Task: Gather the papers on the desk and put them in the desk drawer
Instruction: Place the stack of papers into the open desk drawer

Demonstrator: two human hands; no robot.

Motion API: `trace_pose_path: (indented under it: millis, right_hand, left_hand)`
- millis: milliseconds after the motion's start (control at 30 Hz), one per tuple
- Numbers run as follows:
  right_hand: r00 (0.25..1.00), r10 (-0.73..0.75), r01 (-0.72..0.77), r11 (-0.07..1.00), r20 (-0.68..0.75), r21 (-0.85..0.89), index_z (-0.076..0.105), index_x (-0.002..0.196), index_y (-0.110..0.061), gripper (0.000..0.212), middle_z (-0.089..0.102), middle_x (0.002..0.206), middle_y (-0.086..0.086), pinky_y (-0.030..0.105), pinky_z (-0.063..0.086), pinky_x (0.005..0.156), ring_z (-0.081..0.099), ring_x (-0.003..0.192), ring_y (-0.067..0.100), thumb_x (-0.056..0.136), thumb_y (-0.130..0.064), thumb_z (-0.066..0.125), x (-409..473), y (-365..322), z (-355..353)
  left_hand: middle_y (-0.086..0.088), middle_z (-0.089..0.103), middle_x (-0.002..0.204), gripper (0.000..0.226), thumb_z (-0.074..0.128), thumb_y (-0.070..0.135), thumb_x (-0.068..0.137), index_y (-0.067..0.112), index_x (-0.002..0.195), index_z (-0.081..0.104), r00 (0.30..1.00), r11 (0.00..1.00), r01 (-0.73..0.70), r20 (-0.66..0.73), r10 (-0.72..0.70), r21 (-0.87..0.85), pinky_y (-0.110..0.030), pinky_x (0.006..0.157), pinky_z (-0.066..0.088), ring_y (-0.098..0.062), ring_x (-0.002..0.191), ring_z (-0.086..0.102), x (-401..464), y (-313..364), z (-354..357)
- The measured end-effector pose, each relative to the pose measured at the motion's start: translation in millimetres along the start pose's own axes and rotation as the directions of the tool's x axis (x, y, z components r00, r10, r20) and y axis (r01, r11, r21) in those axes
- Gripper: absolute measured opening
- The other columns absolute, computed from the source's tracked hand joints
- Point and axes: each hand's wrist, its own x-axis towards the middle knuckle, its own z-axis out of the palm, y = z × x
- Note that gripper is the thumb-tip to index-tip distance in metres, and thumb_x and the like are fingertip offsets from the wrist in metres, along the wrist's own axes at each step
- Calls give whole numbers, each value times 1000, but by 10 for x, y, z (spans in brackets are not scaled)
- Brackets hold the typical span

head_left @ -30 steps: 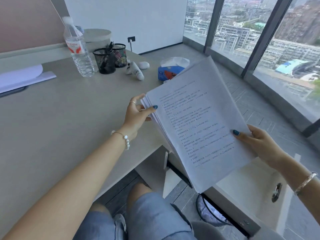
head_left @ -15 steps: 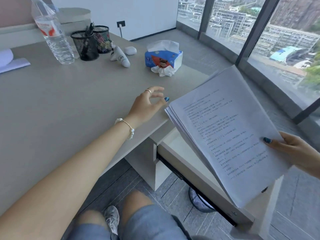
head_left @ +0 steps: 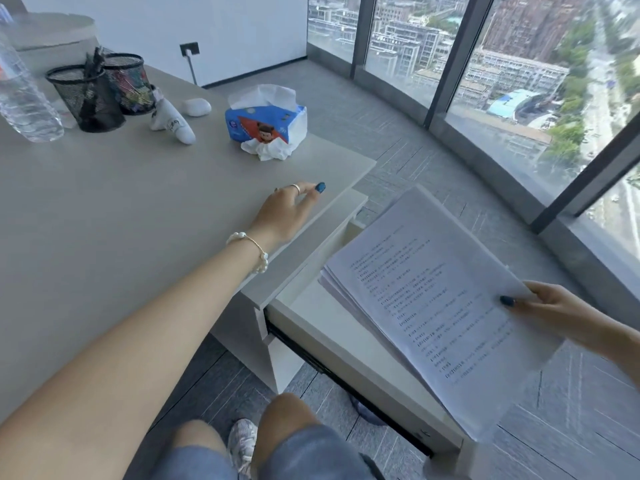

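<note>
Right hand: our right hand (head_left: 550, 310) pinches the stack of white printed A4 papers (head_left: 433, 306) at its right edge, thumb w/ dark blue nail on top of the top sheet, other fingers under.
Papers: stack is tilted, fanned a bit at the left edge, held in the air above the open pale-grey desk drawer (head_left: 332, 327); not touching the drawer as far as we can tell. Lower corner hangs past the drawer's front end.
Drawer: pulled out to the right of our knees, light inner floor showing at its left part; the rest is hidden under the sheets.
Left hand: our left hand (head_left: 284, 213) rests palm-down on the beige matte desk top (head_left: 138, 202) near its right edge, fingers loosely spread, grasping nothing. Ring on one finger, pearl-and-chain bracelet (head_left: 249, 251) at the wrist.
Desk, far side: blue tissue box w/ a cartoon figure (head_left: 266, 124), white tissue sticking out on top & a crumpled one at its front.
Left of it: small white oval object (head_left: 196, 107), white elongated item w/ print (head_left: 173, 123), two black wire-mesh pen cups (head_left: 104, 91) touching each other, clear plastic water bottle (head_left: 24, 102) at the frame's left edge.
Below: our knees in blue denim shorts (head_left: 304, 455), a light sneaker (head_left: 242, 445) on the grey floor.
Bkgd: tall window panes (head_left: 519, 81) w/ dark frames, city bldgs outside.
</note>
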Motion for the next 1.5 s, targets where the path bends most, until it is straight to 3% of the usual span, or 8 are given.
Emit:
trace_pose_path:
  millis: [200, 500, 700, 833, 933, 1067, 1300, 1500]
  right_hand:
    - [998, 4, -2, 1000, 56, -31, 71, 99, -19, 30, 78, 89, 8, 43, 60, 65, 74, 76, 30, 73, -33, 68, 264, -3, 122]
    - [991, -26, 24, 1000, 128, 15, 73, 98, -19, 76, 77, 93, 11, 40, 60, 63, 74, 79, 32, 38, -65, 82, 354, 142, 92]
    - [987, -37, 32, 999, 155, 35, 72, 101, -18, 77, 76, 95, 13, 42, 61, 67, 73, 81, 34, 40, -64, 83, 350, 169, 94]
    - [988, -31, 25, 999, 152, 35, 69, 106, -14, 67, 76, 97, 15, 45, 60, 69, 73, 82, 35, 53, -54, 80, 349, 165, 95]
    - [986, -33, 26, 999, 164, 42, 71, 102, -18, 76, 76, 94, 12, 38, 60, 64, 73, 80, 32, 41, -62, 83, 348, 179, 83]
    - [985, -36, 27, 998, 169, 51, 71, 101, -18, 61, 76, 97, 14, 38, 61, 65, 74, 79, 30, 53, -53, 81, 366, 178, 85]
    - [983, -18, 12, 999, 185, 33, 71, 101, -19, 78, 76, 96, 11, 37, 60, 64, 74, 80, 30, 38, -63, 84, 450, 210, 98]
    - [984, -2, -2, 1000, 180, 23, 72, 102, -21, 76, 76, 99, 9, 34, 59, 65, 74, 84, 29, 41, -64, 82, 497, 242, 118]
  left_hand:
    - [-16, 63, 86, 45, 36, 45, 95, 10, 107, 62, 1000, 1000, 14, -17, -14, -4, -28, 72, 34, -34, 99, 57, 69, -77, 27]
    - [-1, 59, 95, 51, 33, 49, 94, 11, 109, 62, 1000, 1000, -6, 0, 6, -7, -26, 78, 35, -16, 92, 50, 62, -98, 43]
    - [1, 50, 90, 39, 30, 57, 88, 23, 88, 50, 1000, 1000, 13, 20, -13, 5, -29, 75, 36, -15, 84, 44, 61, -115, 51]
    - [1, 49, 89, 38, 29, 60, 84, 26, 88, 47, 1000, 1000, 6, 14, -6, 7, -25, 69, 32, -14, 83, 44, 53, -105, 49]
    - [1, 49, 89, 42, 28, 62, 81, 25, 88, 47, 1000, 1000, 24, 14, -24, 4, -30, 78, 38, -15, 84, 44, 50, -95, 43]
    - [1, 51, 89, 49, 26, 67, 78, 25, 89, 50, 999, 999, 34, 10, -34, 14, -34, 83, 41, -15, 84, 47, 38, -94, 38]
    - [0, 50, 90, 47, 28, 60, 86, 21, 89, 53, 1000, 1000, 28, -4, -28, 9, -27, 69, 32, -15, 84, 45, 45, -117, 41]
    - [-1, 60, 98, 57, 30, 59, 88, 15, 107, 63, 1000, 1000, 13, -28, -13, -2, -27, 81, 35, -16, 96, 52, 63, -154, 61]
